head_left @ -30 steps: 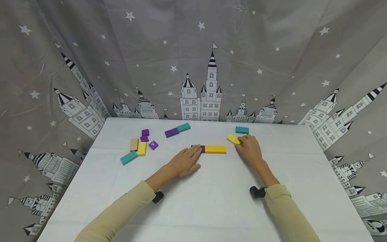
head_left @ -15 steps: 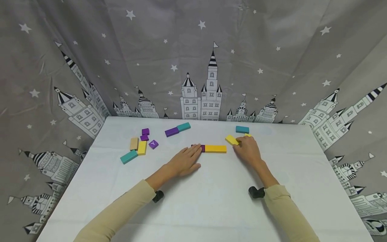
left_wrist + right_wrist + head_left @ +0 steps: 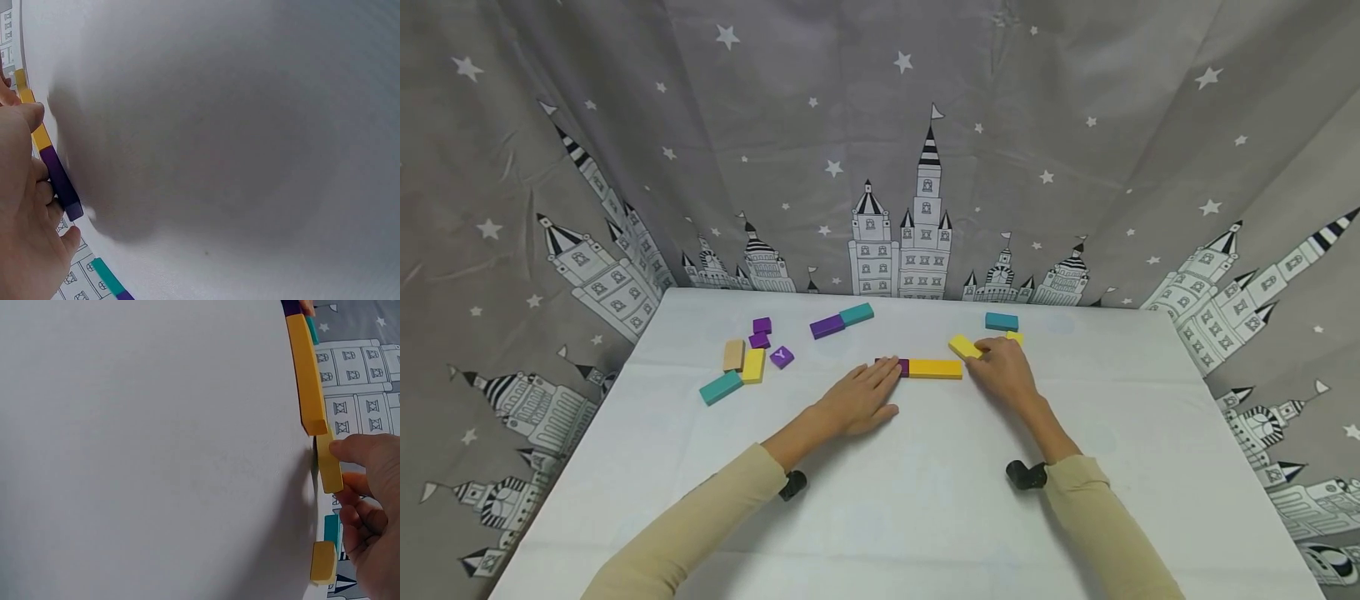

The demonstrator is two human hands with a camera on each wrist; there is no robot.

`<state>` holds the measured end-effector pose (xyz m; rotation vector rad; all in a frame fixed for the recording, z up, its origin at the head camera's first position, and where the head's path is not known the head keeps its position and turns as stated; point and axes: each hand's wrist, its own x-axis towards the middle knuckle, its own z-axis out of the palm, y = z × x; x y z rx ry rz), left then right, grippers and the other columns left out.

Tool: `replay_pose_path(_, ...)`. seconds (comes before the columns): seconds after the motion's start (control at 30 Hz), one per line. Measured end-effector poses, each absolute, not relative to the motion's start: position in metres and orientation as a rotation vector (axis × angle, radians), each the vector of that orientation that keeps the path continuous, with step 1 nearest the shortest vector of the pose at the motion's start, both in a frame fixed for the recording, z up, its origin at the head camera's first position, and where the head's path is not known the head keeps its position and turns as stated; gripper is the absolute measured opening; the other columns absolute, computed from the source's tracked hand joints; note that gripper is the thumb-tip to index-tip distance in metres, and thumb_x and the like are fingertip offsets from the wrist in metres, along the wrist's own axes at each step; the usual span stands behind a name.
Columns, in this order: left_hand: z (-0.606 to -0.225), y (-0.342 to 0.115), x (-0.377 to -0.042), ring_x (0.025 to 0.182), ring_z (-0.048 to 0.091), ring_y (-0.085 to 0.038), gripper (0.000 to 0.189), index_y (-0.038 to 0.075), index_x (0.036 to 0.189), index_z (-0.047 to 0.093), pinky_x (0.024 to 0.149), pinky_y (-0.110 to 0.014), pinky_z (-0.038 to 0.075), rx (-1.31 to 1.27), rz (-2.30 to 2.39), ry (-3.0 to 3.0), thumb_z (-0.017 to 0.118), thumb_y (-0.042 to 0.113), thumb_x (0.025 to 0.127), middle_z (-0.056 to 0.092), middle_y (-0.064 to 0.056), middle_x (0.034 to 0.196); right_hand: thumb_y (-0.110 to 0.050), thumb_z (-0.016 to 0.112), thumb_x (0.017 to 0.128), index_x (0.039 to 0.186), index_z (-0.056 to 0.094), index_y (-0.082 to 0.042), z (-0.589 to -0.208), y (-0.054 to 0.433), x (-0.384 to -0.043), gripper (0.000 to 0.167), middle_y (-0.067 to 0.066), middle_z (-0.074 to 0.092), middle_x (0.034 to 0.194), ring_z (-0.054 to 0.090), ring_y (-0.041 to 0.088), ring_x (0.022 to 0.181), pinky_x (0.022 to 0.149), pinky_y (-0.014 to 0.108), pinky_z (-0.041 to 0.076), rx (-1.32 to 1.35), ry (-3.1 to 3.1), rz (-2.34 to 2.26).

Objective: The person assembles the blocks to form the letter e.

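My left hand (image 3: 859,402) lies palm down with straight fingers over a purple block (image 3: 904,367), much of it hidden in the head view. In the left wrist view this purple block (image 3: 59,178) shows beside the fingers. End to end with it runs a long orange-yellow block (image 3: 935,369). My right hand (image 3: 1003,371) pinches a yellow block (image 3: 965,347) between thumb and fingers, just behind the long block's right end. In the right wrist view the pinched yellow block (image 3: 329,462) overlaps that end. A small yellow block (image 3: 1015,337) is partly hidden behind the right hand.
A teal block (image 3: 1002,322) lies at the back right of the white table (image 3: 925,500). Behind the left hand, a violet block (image 3: 827,327) meets another teal block (image 3: 857,313). Farther left are small purple pieces (image 3: 782,357), a tan block (image 3: 733,356), a flat yellow block (image 3: 753,366) and a teal block (image 3: 721,388).
The right hand has slid left with the yellow block, nearer the long orange-yellow block, uncovering more of the small yellow block. The left hand has stayed in place.
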<state>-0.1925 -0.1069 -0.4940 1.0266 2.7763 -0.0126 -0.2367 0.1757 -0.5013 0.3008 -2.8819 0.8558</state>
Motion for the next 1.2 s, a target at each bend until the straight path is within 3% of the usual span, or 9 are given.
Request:
replay_pose_path(0.83,-0.499,-0.107,-0.195,0.15,0.014,-0.024,0.071,0.005,0.159,0.02,0.12,-0.044,0.019,1.014,-0.005,2.773,0.04,0.048,0.105,0.013,-0.01,0.165,-0.022,0.073,0.091,0.118,0.068,0.006,-0.503,0.161,-0.246,0.04,0.02,0.069,0.109,0.063,0.031,0.099,0.091,0.044,0.052,0.112,-2.952,1.009)
replay_pose_path(1.2,-0.5,-0.107,-0.195,0.151,0.013,-0.024,0.072,0.006,0.159,0.019,0.12,-0.044,0.018,1.007,-0.016,2.782,0.04,0.048,0.105,0.013,-0.01,0.165,-0.024,0.076,0.09,0.115,0.068,0.005,-0.501,0.158,-0.244,0.039,0.015,0.065,0.097,0.055,0.027,0.086,0.081,0.04,0.05,0.057,-2.941,1.045)
